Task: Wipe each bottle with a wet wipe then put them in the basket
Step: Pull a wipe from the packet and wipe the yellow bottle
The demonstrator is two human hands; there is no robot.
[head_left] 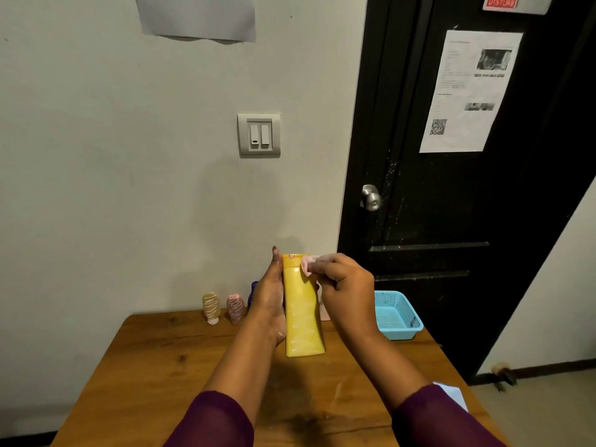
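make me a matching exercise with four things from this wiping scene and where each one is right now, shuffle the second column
Things:
1 yellow bottle
2 wet wipe
3 blue basket
4 tan bottle

Places:
A on the table's far right side, near the door
B held up in the left hand
C standing at the table's back edge by the wall
D pinched in the right hand against the yellow bottle's top

Pairs: 1-B; 2-D; 3-A; 4-C
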